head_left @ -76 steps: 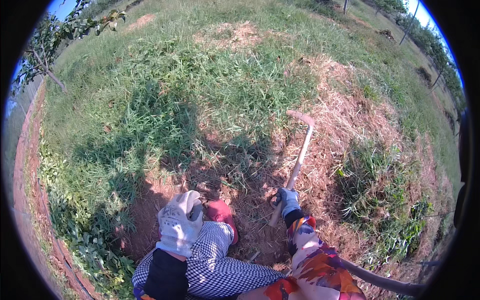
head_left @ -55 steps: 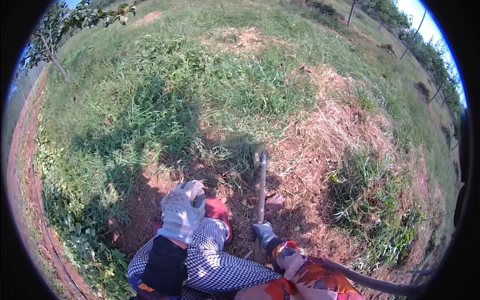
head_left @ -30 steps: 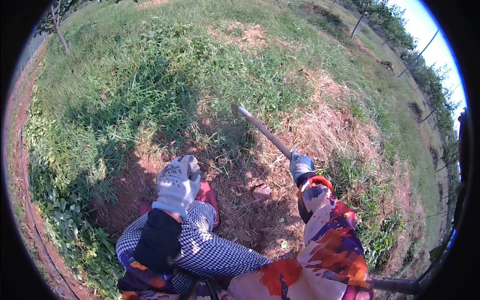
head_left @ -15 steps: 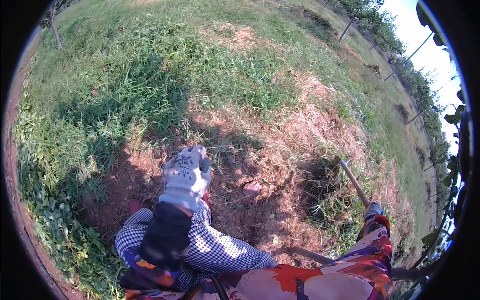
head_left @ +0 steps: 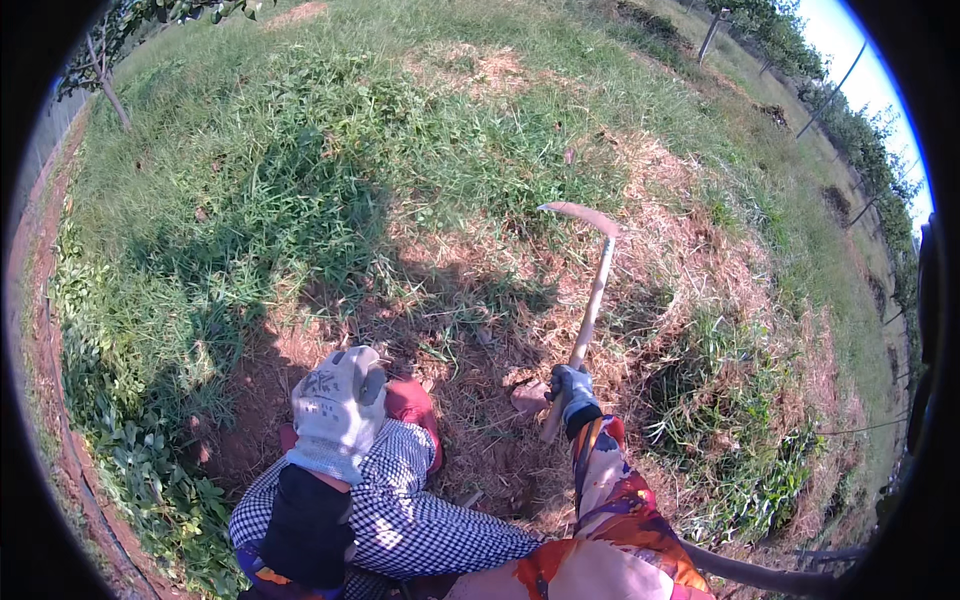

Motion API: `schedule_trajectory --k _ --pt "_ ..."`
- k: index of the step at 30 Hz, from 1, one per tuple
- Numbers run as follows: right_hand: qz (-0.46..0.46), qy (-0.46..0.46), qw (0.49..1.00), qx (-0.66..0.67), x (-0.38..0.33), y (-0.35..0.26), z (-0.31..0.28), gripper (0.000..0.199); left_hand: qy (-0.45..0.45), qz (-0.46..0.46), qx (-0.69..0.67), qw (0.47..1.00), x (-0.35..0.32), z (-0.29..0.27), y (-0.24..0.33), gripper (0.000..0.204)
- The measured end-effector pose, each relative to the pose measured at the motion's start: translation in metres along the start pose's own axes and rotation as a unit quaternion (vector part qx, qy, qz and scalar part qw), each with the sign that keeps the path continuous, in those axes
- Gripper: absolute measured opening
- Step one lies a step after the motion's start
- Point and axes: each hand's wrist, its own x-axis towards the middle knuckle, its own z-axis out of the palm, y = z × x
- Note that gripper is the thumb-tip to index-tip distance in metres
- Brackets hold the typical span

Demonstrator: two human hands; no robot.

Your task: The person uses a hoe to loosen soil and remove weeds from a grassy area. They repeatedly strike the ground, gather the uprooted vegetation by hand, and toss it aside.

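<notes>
My right hand (head_left: 573, 388), in a grey and dark glove, is closed round the wooden handle of a sickle (head_left: 596, 290). The sickle is raised in front of me, its curved blade (head_left: 582, 214) pointing left over the grass. My left hand (head_left: 342, 400), in a pale knit glove with dark print, is curled beside my bent knee in checked trousers (head_left: 440, 515). Its fingertips and palm are turned away, so what it may hold is hidden. A red shoe (head_left: 413, 415) shows just right of that hand.
Green grass and weeds (head_left: 290, 210) grow ahead and left. Dry cut grass (head_left: 690, 260) covers the ground to the right, around a leafy clump (head_left: 730, 420). A brownish stone-like lump (head_left: 528, 396) lies beside my right hand. A thick branch or pole (head_left: 750, 573) crosses the lower right.
My right hand has swung the sickle from the far right toward the middle, and its blade now shows fully. The left hand sits slightly lower and further left in the picture, still curled.
</notes>
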Motion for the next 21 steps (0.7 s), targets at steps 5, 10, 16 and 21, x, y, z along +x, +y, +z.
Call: schedule_trajectory --k 5,10,16,21 --pt "0.071 -0.061 0.981 -0.169 0.006 0.158 -0.073 0.015 -0.076 0.011 -0.021 0.997 0.004 0.032 0.002 0.012" --pt "0.044 -0.071 0.963 -0.256 -0.028 0.126 -0.107 0.02 -0.039 -0.006 0.029 0.999 0.01 0.006 -0.008 0.016" --pt "0.018 -0.021 0.996 -0.083 0.025 0.061 -0.048 0.016 -0.094 -0.001 -0.035 0.995 0.017 0.024 0.003 0.022" --pt "0.022 -0.051 0.955 -0.292 -0.046 0.101 -0.062 0.015 -0.092 -0.027 -0.007 0.995 0.018 0.008 0.0 0.021"
